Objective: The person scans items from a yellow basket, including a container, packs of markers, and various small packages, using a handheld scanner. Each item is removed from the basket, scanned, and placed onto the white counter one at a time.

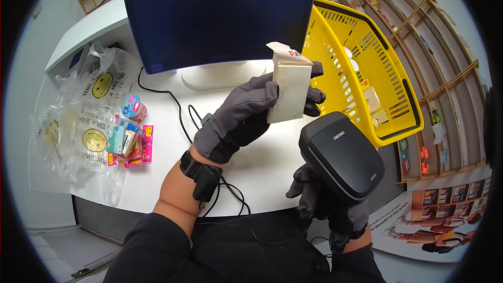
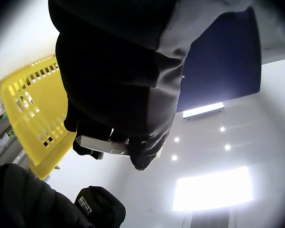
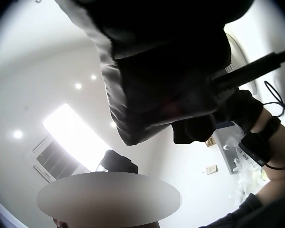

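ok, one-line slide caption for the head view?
Gloved left hand holds a pale box while the right hand grips a black scanner beside a yellow basket.

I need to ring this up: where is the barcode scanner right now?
Head view, lower right: the scanner is gripped in the right hand, just below the beige pack held by the left hand.

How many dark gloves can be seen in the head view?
2. One is on the left hand, which grips a pale packet; the other is on the right hand, which grips the black scanner. None seems hidden.
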A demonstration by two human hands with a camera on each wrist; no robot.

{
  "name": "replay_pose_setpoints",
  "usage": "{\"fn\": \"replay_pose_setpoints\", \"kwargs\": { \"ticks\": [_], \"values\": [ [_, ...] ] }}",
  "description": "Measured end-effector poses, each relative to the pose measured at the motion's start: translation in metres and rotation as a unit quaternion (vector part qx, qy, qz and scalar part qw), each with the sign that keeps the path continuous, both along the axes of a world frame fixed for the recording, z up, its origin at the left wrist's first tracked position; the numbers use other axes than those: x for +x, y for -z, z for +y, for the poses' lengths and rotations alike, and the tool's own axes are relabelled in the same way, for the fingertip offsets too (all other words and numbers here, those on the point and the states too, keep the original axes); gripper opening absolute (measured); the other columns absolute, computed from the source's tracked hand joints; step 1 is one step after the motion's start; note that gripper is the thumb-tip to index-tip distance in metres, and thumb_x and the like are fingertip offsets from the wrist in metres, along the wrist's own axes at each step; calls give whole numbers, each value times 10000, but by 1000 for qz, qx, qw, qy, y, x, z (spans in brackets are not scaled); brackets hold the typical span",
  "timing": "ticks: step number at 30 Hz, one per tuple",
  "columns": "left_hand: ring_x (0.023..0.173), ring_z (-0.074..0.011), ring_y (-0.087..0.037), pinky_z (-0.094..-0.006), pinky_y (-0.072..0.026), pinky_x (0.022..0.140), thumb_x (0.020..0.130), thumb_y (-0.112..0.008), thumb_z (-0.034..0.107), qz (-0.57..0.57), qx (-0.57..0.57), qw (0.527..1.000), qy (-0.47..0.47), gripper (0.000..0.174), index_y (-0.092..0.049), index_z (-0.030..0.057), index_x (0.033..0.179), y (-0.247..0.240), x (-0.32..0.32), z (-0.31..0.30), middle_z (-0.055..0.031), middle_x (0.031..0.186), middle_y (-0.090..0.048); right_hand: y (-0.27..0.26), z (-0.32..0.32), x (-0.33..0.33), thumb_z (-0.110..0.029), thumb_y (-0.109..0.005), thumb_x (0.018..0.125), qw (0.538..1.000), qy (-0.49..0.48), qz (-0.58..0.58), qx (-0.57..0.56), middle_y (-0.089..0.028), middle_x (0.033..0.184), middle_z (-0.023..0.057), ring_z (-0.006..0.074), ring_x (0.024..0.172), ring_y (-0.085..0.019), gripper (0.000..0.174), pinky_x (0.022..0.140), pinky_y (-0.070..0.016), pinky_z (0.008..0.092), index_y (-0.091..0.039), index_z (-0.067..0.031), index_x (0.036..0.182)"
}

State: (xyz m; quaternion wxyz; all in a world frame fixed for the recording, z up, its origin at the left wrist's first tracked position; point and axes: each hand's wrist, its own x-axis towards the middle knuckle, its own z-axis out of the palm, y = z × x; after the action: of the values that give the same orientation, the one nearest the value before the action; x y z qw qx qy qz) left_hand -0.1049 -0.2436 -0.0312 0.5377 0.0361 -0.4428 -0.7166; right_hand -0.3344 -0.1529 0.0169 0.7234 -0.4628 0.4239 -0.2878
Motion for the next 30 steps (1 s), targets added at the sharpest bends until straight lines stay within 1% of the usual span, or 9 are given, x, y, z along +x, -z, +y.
{"fn": "replay_pose_setpoints", "kwargs": {
  "ticks": [5,9,11,16,20,22,25,27,30],
  "values": [
    [1227,-311,-666,-446,-504,1116,983,-706,486,-18,4,1000,-2,821,-438,-46,1547,5,-8,-4,-205,1297,-688,20,3,-16,-548,-550,1016,994,-23,-99,-49,-613,700,135,260,569,-626,717,522,-538,332,-597,113,1291],
    [1196,-274,-682,-424,-528,1087,983,-737,387,-42,3,998,-56,757,-455,-36,1544,-14,2,11,-193,1289,-694,54,7,-48,-519,-535,1033,991,-16,57,-121,-549,616,75,228,525,-573,708,523,-508,311,-573,128,1317],
    [1186,-260,-686,-414,-537,1072,965,-752,332,-92,-1,986,-140,737,-466,-31,1539,-32,19,44,-185,1282,-699,67,0,-60,-511,-507,1042,993,0,117,34,-527,609,73,211,533,-557,728,540,-486,293,-536,143,1362],
    [1157,-206,-696,-381,-562,1027,819,-821,86,-215,-78,928,-295,774,-513,-19,1522,-48,40,107,-150,1266,-719,144,-19,-93,-514,-481,1043,996,9,24,-85,-527,628,71,207,512,-530,739,526,-465,291,-513,136,1392],
    [1167,-199,-694,-361,-548,1019,698,-857,43,-450,-130,817,-336,853,-553,-41,1491,-49,93,166,-127,1306,-709,167,-25,-115,-531,-519,1028,993,-14,-84,79,-532,596,89,256,596,-590,748,593,-512,351,-555,144,1349],
    [1117,-173,-708,-345,-570,936,702,-852,52,-465,32,774,-428,826,-580,-21,1478,-50,99,202,-125,1279,-720,175,-25,-117,-533,-517,1024,993,-32,-95,61,-548,654,82,248,598,-594,761,536,-468,318,-511,124,1408],
    [1029,-142,-722,-318,-577,846,724,-839,66,-617,185,636,-425,767,-615,3,1456,-49,124,238,-117,1180,-757,173,-25,-122,-543,-518,1020,992,-43,-96,70,-555,678,80,248,613,-602,783,506,-448,304,-485,114,1444],
    [910,-160,-678,-333,-549,833,727,-848,272,-697,305,492,-425,797,-625,-15,1436,-30,134,255,-114,1056,-748,172,-27,-121,-564,-521,1017,991,-43,-90,85,-553,669,81,256,642,-614,808,502,-451,308,-475,113,1457],
    [883,-164,-692,-326,-552,809,738,-851,338,-740,315,400,-440,795,-637,-7,1421,9,151,267,-129,1001,-749,175,-27,-124,-595,-526,1009,995,-58,-57,65,-551,665,80,253,644,-614,840,487,-444,306,-470,108,1466]
  ]
}}
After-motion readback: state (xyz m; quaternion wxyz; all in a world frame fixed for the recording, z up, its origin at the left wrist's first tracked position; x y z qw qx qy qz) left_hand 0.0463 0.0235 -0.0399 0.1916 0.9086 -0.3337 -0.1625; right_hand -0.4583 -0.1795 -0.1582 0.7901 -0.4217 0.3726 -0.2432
